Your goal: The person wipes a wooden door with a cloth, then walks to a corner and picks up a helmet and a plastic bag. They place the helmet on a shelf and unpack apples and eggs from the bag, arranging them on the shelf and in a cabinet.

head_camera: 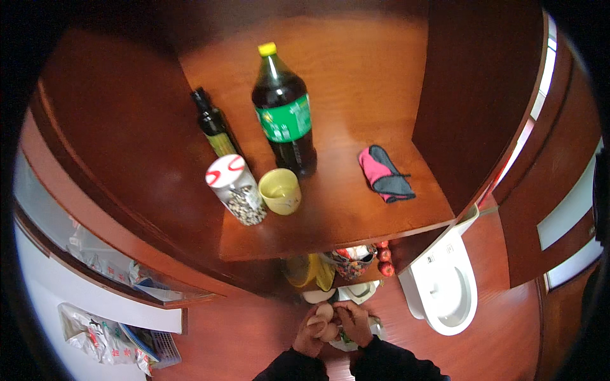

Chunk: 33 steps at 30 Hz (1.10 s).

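Observation:
My left hand (307, 340) is closed around several pale brown eggs (325, 311), low in the middle of the view. My right hand (355, 321) is close against them on the right, fingers bent; whether it grips an egg is hidden. Under the hands shows part of a whitish container (348, 345) with something green in it. Just beyond the hands are a pale rounded object (319, 296) and a white tray-like dish (358, 291).
Above, a wooden cabinet shelf (333, 224) holds a large dark-drink bottle (284, 114), a dark glass bottle (215, 126), a lidded jar (238, 190), a yellow cup (281, 191) and a pink-grey cloth item (385, 174). Below are a patterned bag (351, 267), red apples (385, 262) and a white plastic container (445, 285).

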{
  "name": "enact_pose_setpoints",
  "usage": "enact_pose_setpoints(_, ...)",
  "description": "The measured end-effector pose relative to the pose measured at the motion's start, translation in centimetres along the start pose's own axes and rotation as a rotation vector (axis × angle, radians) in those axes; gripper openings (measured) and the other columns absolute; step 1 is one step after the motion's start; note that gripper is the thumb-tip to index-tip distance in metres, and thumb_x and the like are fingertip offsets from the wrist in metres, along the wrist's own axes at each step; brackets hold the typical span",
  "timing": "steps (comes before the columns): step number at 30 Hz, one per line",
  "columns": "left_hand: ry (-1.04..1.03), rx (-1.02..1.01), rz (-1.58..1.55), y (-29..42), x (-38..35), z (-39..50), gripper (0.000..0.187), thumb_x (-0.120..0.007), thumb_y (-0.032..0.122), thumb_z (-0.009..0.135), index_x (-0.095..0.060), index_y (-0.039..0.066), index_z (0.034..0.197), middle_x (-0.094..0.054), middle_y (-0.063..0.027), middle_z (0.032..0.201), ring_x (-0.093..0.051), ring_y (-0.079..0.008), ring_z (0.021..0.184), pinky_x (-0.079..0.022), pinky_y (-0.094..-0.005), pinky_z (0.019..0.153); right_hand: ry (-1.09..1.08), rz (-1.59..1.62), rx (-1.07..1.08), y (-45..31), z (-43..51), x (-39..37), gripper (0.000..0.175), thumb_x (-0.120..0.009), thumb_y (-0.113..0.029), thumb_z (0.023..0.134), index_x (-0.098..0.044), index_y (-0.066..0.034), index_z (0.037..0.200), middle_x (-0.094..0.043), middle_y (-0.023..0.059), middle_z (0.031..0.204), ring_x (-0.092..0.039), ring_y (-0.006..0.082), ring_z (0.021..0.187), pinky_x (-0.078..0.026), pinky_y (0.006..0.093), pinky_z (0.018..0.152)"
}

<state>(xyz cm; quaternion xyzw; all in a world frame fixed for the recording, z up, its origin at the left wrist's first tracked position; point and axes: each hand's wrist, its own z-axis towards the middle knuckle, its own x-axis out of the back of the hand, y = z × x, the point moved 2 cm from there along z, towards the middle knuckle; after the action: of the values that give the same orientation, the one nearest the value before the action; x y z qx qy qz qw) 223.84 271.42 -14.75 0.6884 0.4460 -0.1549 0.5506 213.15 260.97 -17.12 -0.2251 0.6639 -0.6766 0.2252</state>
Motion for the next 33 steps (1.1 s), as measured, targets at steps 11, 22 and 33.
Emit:
enact_pose_setpoints(11, -0.015, -0.014, -0.123, 6.6, -5.3, -5.1, 0.069, -0.069, 0.02, 0.081, -0.039, 0.005, 0.141, -0.051, -0.0139, 0.126, -0.055, -0.0302, 0.116, -0.049, -0.0448, 0.097, 0.161, -0.106, 0.178, -14.6, -2.5, -3.5, 0.022, -0.059, -0.015, 0.095, -0.065, 0.003, 0.107, -0.065, 0.02, 0.094, -0.066, 0.0314, 0.084, -0.051, 0.0374, 0.076)
enact_pose_setpoints(22, 0.03, -0.217, -0.026, 10.0, -8.0, -6.9, 0.071, -0.072, 0.02, 0.082, -0.037, 0.005, 0.142, -0.054, -0.0142, 0.125, -0.058, -0.0294, 0.114, -0.053, -0.0436, 0.094, 0.148, -0.2, 0.28, -20.5, -3.3, -5.1, 0.029, -0.056, -0.019, 0.097, -0.06, 0.0055, 0.111, -0.063, 0.0261, 0.102, -0.063, 0.0401, 0.094, -0.05, 0.0413, 0.082)
enact_pose_setpoints(33, 0.068, -0.316, -0.058, 8.5, -8.8, -5.9, 0.066, -0.07, 0.014, 0.084, -0.037, 0.005, 0.141, -0.052, -0.0133, 0.127, -0.059, -0.0277, 0.112, -0.055, -0.0412, 0.091, 0.028, -0.262, 0.276, -20.6, -2.8, -3.6, 0.037, -0.051, -0.03, 0.1, -0.057, 0.0028, 0.115, -0.062, 0.025, 0.106, -0.061, 0.0431, 0.097, -0.049, 0.0448, 0.083)
